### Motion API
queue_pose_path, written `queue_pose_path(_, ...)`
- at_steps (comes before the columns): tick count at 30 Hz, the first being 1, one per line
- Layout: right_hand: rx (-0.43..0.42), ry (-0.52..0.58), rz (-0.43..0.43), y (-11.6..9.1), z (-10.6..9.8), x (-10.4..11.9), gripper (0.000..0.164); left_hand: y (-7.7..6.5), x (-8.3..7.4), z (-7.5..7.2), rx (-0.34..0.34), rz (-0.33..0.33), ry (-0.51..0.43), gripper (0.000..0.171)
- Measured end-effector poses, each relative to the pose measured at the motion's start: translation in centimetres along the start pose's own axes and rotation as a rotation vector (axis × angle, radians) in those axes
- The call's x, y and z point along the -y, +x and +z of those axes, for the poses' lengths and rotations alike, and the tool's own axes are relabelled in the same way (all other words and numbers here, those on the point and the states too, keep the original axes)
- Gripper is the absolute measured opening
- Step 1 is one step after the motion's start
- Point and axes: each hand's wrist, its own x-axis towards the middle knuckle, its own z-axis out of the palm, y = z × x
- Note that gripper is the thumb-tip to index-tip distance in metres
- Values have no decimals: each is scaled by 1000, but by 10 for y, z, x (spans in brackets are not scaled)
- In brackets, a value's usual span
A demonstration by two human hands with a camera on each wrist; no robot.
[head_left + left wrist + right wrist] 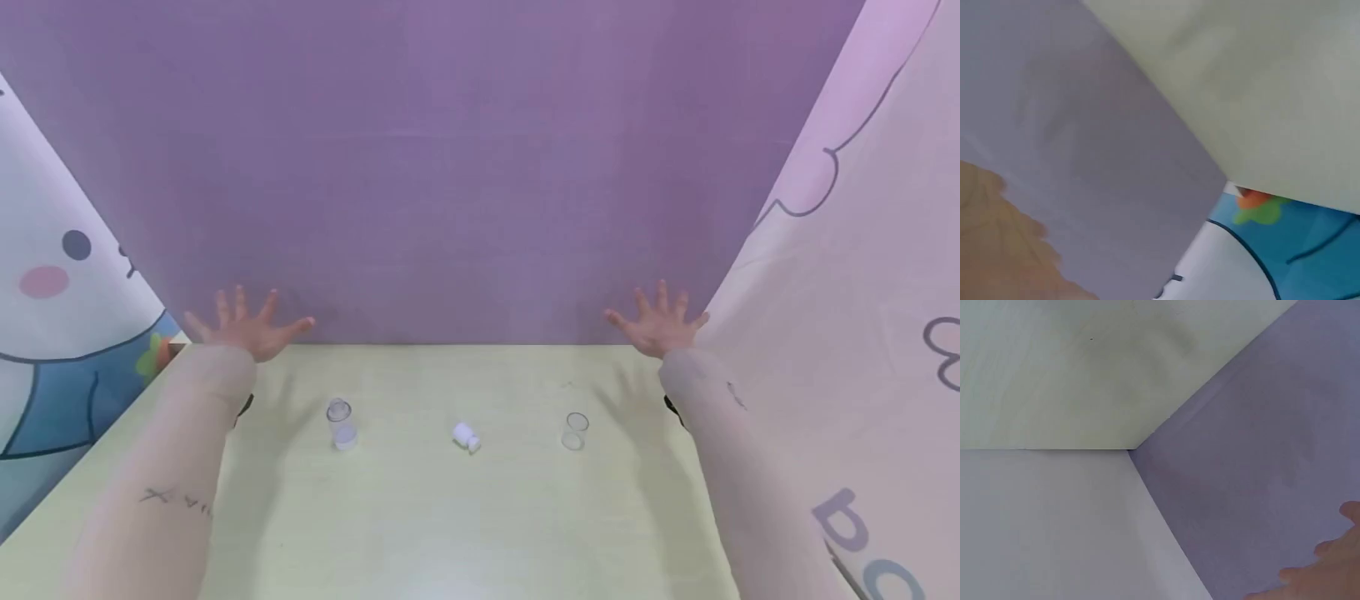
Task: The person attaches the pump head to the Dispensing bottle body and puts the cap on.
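Observation:
Both hands are held out over the far part of the table with fingers spread, holding nothing. My left hand (246,332) is at the far left corner, and part of it shows at the lower left of the left wrist view. My right hand (660,327) is at the far right, its fingertips entering the right wrist view. Between the forearms, a clear glass jar with a rounded top (342,426) stands on the left. A small white bottle (466,437) lies on its side in the middle. On the right is a clear, open-topped glass cup (574,432).
The pale table (450,517) ends at a purple backdrop (465,167) just behind the hands. A cartoon-printed cloth (67,333) hangs along the left side, and a pale printed cloth (840,375) borders the right.

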Motion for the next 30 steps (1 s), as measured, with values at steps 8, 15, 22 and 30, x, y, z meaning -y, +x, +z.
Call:
queue_pose_path(8, -57, 47, -69, -7, -11, 0, 94, -12, -19, -14, 49, -12, -80, 105)
queue_pose_path(15, -108, 41, -155, -17, -22, 7, 84, -31, -28, -27, 86, 28, -77, 105)
queue_pose_path(22, -127, 106, -244, -33, -27, 15, 64, -52, -33, -32, 12, 111, -44, 100)
queue_pose_path(30, -113, 194, -293, -51, -16, 20, 52, -74, -42, -19, -138, 174, -141, 84)
